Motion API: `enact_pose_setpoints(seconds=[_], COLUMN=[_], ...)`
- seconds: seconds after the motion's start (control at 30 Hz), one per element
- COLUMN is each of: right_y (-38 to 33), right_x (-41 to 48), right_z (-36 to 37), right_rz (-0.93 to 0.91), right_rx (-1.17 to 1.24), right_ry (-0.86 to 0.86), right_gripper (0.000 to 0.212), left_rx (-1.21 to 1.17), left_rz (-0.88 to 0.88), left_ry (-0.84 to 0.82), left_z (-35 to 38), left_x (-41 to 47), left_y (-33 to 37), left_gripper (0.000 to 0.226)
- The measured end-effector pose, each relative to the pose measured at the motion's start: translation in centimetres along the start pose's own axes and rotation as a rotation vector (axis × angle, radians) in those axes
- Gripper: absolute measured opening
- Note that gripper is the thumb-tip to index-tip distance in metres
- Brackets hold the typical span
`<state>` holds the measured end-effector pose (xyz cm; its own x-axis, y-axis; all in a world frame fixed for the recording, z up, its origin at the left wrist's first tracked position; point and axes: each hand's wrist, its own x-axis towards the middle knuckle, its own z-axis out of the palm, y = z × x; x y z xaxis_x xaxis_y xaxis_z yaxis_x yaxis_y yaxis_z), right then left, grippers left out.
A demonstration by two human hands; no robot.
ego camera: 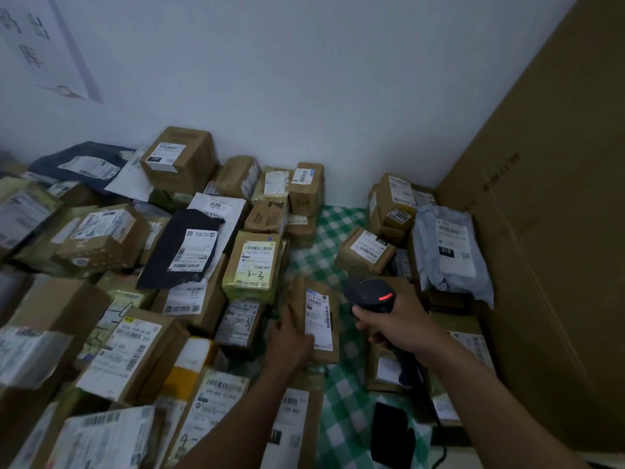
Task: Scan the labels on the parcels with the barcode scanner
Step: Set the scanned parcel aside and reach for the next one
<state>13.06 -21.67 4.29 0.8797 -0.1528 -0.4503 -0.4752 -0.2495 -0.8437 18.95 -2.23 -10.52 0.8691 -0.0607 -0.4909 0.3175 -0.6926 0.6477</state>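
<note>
Gripping small parcel (333,330) in left hand (291,338) at 6 o'clock, fingers curled round its edge. Clamping barcode scanner (370,294) in right hand (394,328) at parcel's 3 o'clock. Judging one scan under way, with piled parcels (250,262) from 9 to 2 o'clock apparently pending.

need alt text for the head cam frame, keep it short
The right hand holds a black barcode scanner close to the white label on a brown parcel that the left hand holds upright. Labelled boxes and mailer bags lie piled around them on a green checked cloth.
</note>
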Motion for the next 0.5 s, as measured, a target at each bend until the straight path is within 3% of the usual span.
enact_pose_setpoints(seconds=[0.13,0.23,0.33,0.4,0.5], right_y=[0.6,0.9,1.2,1.5,1.9], right_x=[0.5,0.8,1.1,1.3,1.6], right_z=[-0.2,-0.2,-0.2,-0.3,-0.3], right_rz=[0.026,0.048,0.060,0.072,0.069], right_rx=[0.004,0.019,0.022,0.025,0.035], right_ry=[0.005,-0.003,-0.005,-0.002,-0.001], right_gripper=[0.015,0.017,0.013,0.014,0.021], left_rx=[0.066,0.152,0.377,0.509,0.513], left_rz=[-0.066,-0.021,0.092,0.203,0.299], left_ry=[-0.053,0.032,0.068,0.025,-0.060], left_z=[0.1,0.4,1.8,2.5,2.7], left_x=[1.1,0.9,0.5,0.6,1.3], left_y=[0.2,-0.1,-1.3,-1.5,-1.1], left_gripper=[0.087,0.092,0.101,0.093,0.076])
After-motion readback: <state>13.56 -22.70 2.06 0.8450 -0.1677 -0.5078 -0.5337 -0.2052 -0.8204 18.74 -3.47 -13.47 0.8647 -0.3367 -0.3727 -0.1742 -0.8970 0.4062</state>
